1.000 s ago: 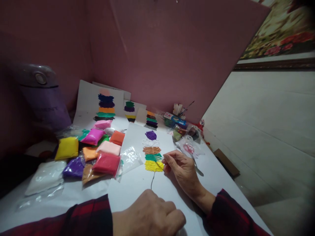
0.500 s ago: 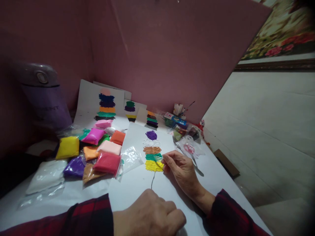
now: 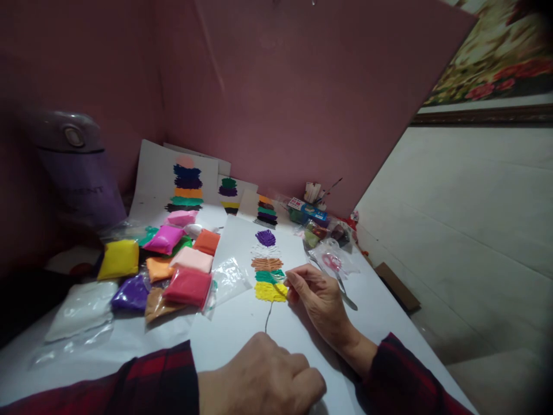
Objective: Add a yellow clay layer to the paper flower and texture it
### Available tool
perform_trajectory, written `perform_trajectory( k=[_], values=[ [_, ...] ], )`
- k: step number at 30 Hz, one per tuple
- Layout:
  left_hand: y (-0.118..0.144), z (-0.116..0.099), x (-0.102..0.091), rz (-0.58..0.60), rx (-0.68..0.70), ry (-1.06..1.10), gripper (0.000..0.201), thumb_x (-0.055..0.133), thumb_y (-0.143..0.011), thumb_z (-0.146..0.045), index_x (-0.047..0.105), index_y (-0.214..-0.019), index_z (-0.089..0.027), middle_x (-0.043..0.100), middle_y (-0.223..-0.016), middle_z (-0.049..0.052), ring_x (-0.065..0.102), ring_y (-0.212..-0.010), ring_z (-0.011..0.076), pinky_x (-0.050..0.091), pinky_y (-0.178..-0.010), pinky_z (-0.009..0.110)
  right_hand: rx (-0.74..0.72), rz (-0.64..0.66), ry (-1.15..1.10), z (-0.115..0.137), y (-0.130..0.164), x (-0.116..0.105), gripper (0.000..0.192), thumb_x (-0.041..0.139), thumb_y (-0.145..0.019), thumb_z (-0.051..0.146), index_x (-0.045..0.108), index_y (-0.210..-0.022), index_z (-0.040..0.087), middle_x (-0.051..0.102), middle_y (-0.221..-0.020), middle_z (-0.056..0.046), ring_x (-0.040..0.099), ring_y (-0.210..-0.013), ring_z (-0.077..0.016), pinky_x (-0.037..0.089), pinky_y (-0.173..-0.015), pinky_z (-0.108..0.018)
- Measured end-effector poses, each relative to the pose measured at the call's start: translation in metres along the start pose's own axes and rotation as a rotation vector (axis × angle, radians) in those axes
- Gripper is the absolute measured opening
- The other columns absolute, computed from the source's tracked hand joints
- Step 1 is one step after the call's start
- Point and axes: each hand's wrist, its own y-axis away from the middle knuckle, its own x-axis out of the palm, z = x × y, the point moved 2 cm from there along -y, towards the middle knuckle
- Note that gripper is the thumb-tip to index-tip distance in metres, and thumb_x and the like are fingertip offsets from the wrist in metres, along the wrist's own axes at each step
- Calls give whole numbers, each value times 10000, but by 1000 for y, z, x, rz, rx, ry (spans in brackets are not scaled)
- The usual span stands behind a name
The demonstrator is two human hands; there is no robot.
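Observation:
My right hand (image 3: 317, 300) pinches a thin tool whose tip touches the yellow clay patch (image 3: 268, 292) at the bottom of a stack of coloured clay bands on a white sheet (image 3: 242, 323). Above the yellow lie green, brown, white and purple (image 3: 265, 237) bands. A thin dark line runs down from the yellow patch. My left hand (image 3: 263, 377) rests as a fist on the sheet's near edge, nothing visible in it.
Several bags of coloured clay (image 3: 164, 265) lie left of the sheet. Finished sheets (image 3: 185, 184) lean on the pink wall behind. A purple jug (image 3: 75, 170) stands at far left. Scissors in a bag (image 3: 332, 262), a metal tool and small boxes (image 3: 306, 210) sit to the right.
The view has shifted very slightly. Both hands stay where they were, with the tool tip still on the yellow patch.

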Motion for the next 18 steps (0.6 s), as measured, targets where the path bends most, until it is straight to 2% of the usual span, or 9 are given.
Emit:
perform_trajectory(
  k=[7,11,18],
  values=[
    [0,1,3,9,11,-4,87,594,-850,-132,521,-842,-178,629,-664,-40,483,-453,126,301,-381,266,25,30,-1,1,1,1,234,607,-917,372,641,-806,168,596,-587,20,545,-488,-104,445,-485,-236],
    [-1,1,1,38,1,1,105,622,-836,-136,528,-865,-176,635,-678,-44,494,-461,131,314,-387,274,17,14,-1,1,0,1,227,609,-916,370,642,-810,172,598,-597,18,548,-490,-105,449,-491,-241],
    [-1,0,0,15,6,-3,83,601,-851,-143,527,-849,-180,625,-670,-49,506,-455,132,318,-378,281,27,32,5,1,0,2,238,606,-914,382,640,-809,171,588,-582,21,554,-496,-110,450,-489,-238]
  ],
)
